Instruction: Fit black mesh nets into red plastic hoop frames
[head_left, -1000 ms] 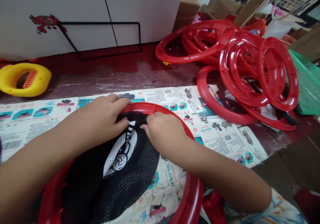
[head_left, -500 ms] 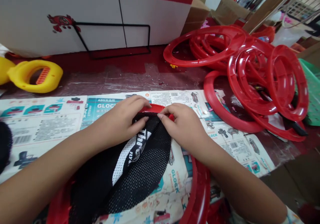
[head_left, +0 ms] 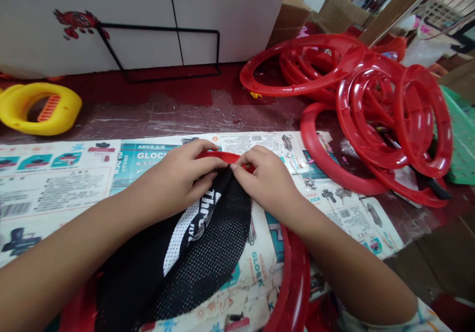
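Observation:
A black mesh cloth [head_left: 208, 253] with white lettering hangs inside a large red ring [head_left: 297, 277] that lies on the printed sheets. At the ring's far edge, my left hand [head_left: 185, 173] pinches the top of the cloth against the rim, its fingertips bent over it. My right hand [head_left: 265, 181] grips the cloth's edge right beside it, thumb and fingers together. The two sets of fingertips nearly touch. Much of the ring's left side is hidden by the cloth and my left forearm.
Several red rings [head_left: 349, 79] are piled at the back right, beside a green mesh item [head_left: 460, 139]. A yellow ring-shaped part [head_left: 40, 109] lies at the left. Behind stand a big white and red carton [head_left: 141, 5] and a black wire frame [head_left: 159, 27].
The view has shifted slightly. My left hand's index finger has straightened along the rim toward my right hand, and the cloth's top edge is now more covered by the fingers.

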### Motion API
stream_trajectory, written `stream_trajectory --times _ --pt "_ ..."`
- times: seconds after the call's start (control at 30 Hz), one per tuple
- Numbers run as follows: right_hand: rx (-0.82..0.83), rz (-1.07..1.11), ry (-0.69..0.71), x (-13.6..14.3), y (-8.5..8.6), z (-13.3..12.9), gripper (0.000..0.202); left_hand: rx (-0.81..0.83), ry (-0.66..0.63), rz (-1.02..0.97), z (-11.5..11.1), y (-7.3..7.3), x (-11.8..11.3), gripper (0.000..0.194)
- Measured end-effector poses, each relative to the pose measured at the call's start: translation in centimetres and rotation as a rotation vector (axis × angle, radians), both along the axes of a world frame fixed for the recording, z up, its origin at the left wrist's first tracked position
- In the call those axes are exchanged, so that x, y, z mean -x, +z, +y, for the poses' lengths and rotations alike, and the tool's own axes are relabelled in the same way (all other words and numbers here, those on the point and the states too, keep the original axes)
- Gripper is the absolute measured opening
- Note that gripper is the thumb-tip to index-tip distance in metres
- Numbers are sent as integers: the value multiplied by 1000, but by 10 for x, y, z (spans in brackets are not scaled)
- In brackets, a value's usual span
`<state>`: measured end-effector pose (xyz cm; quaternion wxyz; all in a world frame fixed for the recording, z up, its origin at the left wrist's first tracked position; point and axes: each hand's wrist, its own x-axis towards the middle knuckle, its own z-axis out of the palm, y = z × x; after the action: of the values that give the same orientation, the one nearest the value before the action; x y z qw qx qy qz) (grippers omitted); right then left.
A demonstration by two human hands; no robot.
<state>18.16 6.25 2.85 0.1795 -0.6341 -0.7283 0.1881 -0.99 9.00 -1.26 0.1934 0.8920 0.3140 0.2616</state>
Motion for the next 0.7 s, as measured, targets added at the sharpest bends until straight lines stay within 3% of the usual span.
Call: stream_trajectory --times 0.7 --pt "14 19 -1 -1 -3 3 15 -111 -8 -8 1 -3 -1 30"
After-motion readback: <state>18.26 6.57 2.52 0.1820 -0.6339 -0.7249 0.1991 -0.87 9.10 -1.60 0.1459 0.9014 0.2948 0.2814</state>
